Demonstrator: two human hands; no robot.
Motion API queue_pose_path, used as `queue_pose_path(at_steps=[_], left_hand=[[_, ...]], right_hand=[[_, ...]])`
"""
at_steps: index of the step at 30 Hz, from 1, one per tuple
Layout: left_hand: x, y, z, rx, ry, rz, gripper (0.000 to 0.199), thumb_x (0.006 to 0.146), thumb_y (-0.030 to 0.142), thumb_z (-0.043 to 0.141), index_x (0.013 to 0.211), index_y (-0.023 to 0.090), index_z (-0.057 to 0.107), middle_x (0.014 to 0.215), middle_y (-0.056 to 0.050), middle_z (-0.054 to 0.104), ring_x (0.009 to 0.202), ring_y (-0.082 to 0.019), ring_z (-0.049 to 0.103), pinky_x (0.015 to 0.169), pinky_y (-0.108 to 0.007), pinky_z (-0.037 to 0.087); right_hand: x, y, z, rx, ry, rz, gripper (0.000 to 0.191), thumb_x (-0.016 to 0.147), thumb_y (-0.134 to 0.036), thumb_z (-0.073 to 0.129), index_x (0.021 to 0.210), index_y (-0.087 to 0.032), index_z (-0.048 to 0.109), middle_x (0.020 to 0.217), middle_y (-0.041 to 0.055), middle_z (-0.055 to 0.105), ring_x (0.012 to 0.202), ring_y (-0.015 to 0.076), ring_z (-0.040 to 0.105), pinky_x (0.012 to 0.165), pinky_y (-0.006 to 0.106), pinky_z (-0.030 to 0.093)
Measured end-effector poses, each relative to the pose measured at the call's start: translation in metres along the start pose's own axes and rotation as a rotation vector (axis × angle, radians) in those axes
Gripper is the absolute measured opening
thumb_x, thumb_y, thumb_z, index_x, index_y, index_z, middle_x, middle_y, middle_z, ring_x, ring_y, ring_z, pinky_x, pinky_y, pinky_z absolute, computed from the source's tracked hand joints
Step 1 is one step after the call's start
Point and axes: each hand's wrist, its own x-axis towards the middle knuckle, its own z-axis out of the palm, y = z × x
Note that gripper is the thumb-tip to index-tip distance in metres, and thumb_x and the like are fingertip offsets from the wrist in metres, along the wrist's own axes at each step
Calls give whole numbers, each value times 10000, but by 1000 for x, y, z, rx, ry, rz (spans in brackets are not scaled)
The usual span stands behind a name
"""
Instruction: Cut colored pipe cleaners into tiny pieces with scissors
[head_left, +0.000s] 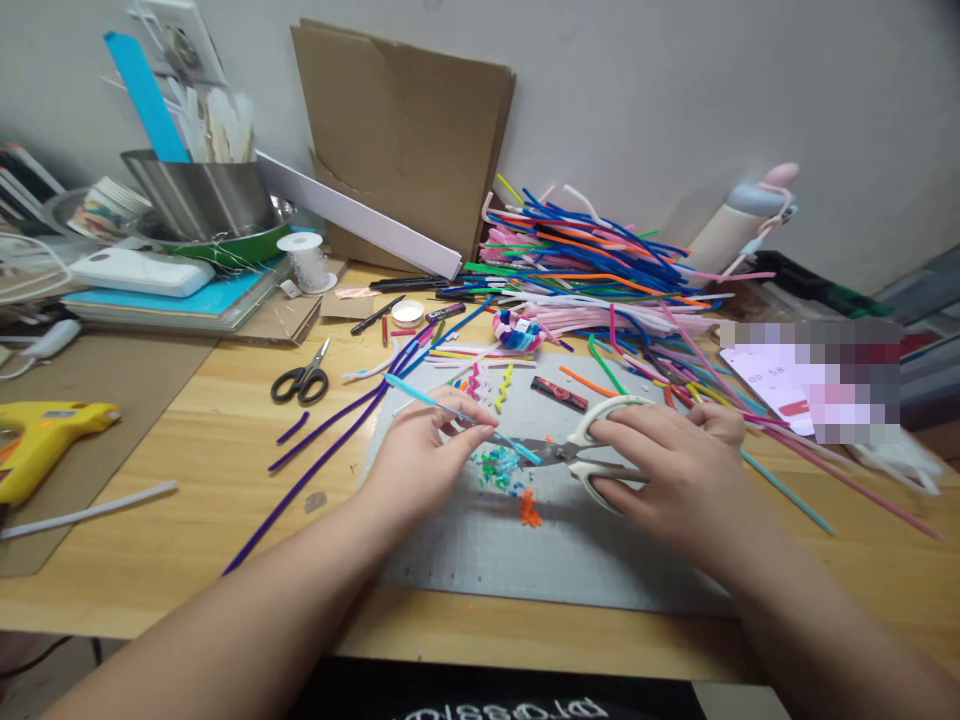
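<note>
Light-blue pipe cleaner (420, 393) slants over the middle of the grey mat (465, 565), its far-left end free and its near-right end at the blades of the pale-handled scissors (568, 453). The left hand (416, 455) pinches it narrowly between thumb and fingers close to that end, probably because a short grip stops such a soft strand from bending away. The right hand (675, 465) has its fingers in the scissor loops, the handles spread apart; the blades point left, so the two hands meet without crossing. Whether the blades touch the strand, I cannot tell. Beneath lie blue-green clippings (499, 468), with orange clippings (530, 510) just on the near side, seemingly grouped by colour.

The mat rests on a pale wooden table (202, 440). To its left are black-handled scissors (313, 386) and long purple pipe cleaners (300, 487); farther left, a yellow glue gun (52, 435) sits on brown card. A tangled, many-coloured heap (600, 255) fills the far right, near a bottle (724, 235), with a lit phone (765, 385) nearer. Along the far side, flat cardboard (405, 140) leans against a plain grey wall (637, 80), and a metal pot (206, 195) holding sticks stands below a socket (184, 50).
</note>
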Motion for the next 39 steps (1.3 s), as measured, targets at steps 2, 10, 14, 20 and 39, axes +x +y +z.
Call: queue_pose_path(at_steps=[2,10,14,20,39], left_hand=[[1,0,-1,8,-2,7,69,782,212,631,740,229,683,896,-38,704,894,-211,625,879,-379,439],[4,0,-8,43,-14,-32,95,772,222,629,703,230,694,861,-37,722,877,-228,631,860,-385,442],[6,0,-11,-9,-33,-131,112,749,267,652,660,222,703,831,-38,730,801,-228,633,778,-363,460],[5,-8,-5,-192,-78,-159,116,742,301,664,757,193,704,831,-39,710,765,-190,620,733,-322,453],[10,-5,-11,-107,-17,-263,113,720,315,696,696,213,737,678,-26,697,657,-187,594,620,-280,422]], right_hand=[[0,3,1,2,2,2,166,837,-309,573,986,-240,593,1031,53,699,905,249,639,777,410,237],[-2,22,3,-28,-7,17,214,813,-319,593,1009,-233,597,1057,75,683,928,266,623,766,405,257],[-2,29,4,-28,-57,1,235,808,-330,599,1024,-238,589,1066,73,671,932,254,612,741,386,261],[0,16,3,13,-106,-31,210,828,-315,589,1027,-248,586,1075,55,677,931,245,622,766,395,259],[-2,54,-2,0,-14,-80,225,838,-346,568,1038,-242,575,1083,83,677,968,277,624,772,418,268]])
